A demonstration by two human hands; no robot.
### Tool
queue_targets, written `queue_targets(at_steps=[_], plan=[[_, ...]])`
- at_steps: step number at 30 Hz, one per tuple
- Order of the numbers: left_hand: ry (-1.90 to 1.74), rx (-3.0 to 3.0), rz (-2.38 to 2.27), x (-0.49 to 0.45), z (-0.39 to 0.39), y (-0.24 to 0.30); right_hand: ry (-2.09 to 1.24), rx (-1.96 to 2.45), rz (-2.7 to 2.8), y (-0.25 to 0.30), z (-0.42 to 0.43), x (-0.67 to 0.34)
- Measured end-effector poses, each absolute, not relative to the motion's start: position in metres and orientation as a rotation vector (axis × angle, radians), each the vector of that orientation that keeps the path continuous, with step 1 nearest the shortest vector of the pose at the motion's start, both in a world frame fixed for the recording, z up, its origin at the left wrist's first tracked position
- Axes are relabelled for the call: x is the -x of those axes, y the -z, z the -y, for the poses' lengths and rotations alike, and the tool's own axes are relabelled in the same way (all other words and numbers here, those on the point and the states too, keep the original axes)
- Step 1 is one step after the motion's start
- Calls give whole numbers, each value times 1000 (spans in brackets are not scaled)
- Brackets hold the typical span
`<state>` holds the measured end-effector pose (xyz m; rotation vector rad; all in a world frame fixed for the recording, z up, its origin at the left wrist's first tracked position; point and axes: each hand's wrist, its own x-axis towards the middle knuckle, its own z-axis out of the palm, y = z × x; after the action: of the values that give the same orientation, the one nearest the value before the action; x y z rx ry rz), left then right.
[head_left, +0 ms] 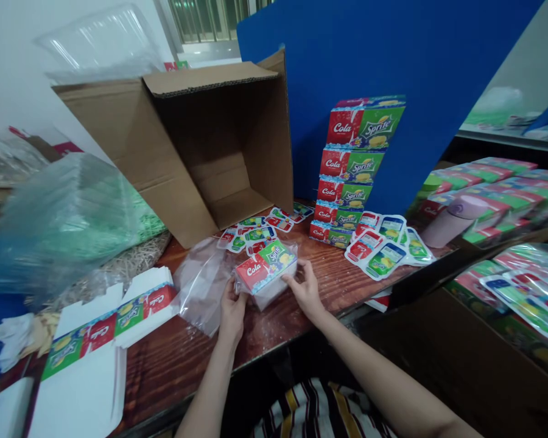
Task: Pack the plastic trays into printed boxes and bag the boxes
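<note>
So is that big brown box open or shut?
It's open: the big brown box has its mouth facing this way, and we can see right inside to its inner walls.

My left hand (232, 308): some fingers hidden behind the small red-and-green printed carton (265, 267). Its underside I can't see; smallest print unreadable. Tall blue partition panel (347, 48) cut by top edge. Shelved red-and-green cartons (506, 194) blurred, cropped right.
</note>
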<state>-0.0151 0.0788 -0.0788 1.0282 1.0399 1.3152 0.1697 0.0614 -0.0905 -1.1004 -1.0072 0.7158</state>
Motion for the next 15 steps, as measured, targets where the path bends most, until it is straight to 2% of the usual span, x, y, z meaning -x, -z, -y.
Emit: queue_targets(at_steps=[6,10,15], plan=[[-1282,-998,-1102,18,-78,77,-776,1084,931,85,-62,-180],[-1137,-972,-1206,28,-63,76,-801,1117,853,77,-58,-179],[-1094,-1204,-1450,43,-35,84,-857,1117,740,59,-45,-189]])
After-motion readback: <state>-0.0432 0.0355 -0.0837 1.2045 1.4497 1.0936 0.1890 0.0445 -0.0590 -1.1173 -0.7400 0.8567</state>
